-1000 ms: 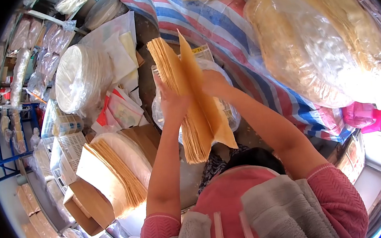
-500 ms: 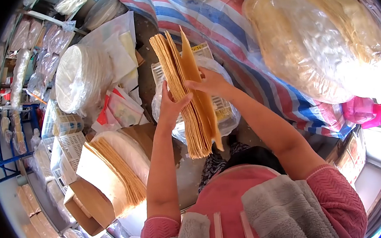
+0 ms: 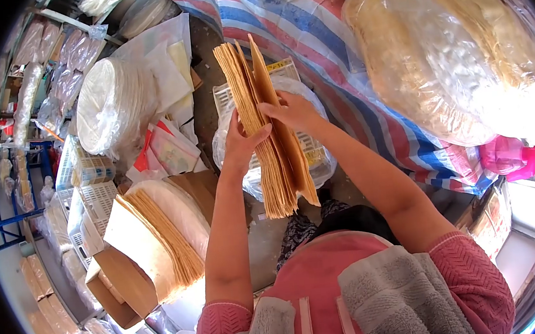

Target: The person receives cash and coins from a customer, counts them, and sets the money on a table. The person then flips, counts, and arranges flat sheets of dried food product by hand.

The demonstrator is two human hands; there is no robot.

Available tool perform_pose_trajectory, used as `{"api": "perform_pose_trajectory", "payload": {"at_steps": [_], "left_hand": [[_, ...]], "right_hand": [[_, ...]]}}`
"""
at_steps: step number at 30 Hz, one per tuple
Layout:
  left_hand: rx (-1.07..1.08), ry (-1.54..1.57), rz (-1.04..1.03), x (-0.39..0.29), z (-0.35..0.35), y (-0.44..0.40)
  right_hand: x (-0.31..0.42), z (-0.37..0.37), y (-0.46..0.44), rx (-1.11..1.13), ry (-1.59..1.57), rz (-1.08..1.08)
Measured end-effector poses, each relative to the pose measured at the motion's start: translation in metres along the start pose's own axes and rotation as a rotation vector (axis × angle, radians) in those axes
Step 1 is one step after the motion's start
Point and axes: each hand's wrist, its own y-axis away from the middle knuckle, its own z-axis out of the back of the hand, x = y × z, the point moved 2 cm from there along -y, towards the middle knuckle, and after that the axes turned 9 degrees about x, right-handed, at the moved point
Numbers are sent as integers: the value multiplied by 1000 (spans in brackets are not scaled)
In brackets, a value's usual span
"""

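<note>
Striped tarp (image 3: pixel 323 42) lies beside a crate (image 3: pixel 223 99), above which the left hand (image 3: pixel 238 146) and right hand (image 3: pixel 299 111) grasp a stack (image 3: pixel 273 173), its thick bulk unparted, only a few sheets split off.

A red, white and blue striped sheet (image 3: pixel 333 51) ran beneath bulging clear bags (image 3: pixel 425 68) of yellowish material, with a translucent pink container (image 3: pixel 508 157) near its lower corner. Across on the left, a round white stack (image 3: pixel 107 108) showed through clear plastic, near a red-and-white packet (image 3: pixel 169 149). White slotted baskets (image 3: pixel 96 209) stood between a blue metal frame (image 3: pixel 18 222) and an open cardboard box (image 3: pixel 127 285).
</note>
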Motion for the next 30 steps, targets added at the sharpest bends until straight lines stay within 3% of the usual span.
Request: {"api": "perform_pose_trajectory", "payload": {"at_steps": [7, 11, 14, 17, 20, 22, 26, 30], "left_hand": [[11, 3, -11, 6, 4, -4], [-15, -75, -52, 9, 7, -5], [-225, -416, 62, -9, -7, 8], [-396, -741, -82, 15, -7, 13], [-373, -615, 82, 9, -7, 21], [-193, -341, 17, 10, 0, 23], [8, -50, -19, 14, 2, 20], [35, -17, 0, 13, -5, 21]], "right_hand": [[-7, -1, -4, 16, -21, 35], [10, 2, 4, -100, 76, 6], [27, 6, 15, -138, 240, -60], [11, 4, 19, -181, 340, -54], [-19, 26, 14, -201, 318, -116], [-25, 39, 13, -227, 272, -245], [-12, 26, 21, -145, 126, -102], [-10, -1, 9, -31, 62, -48]]}}
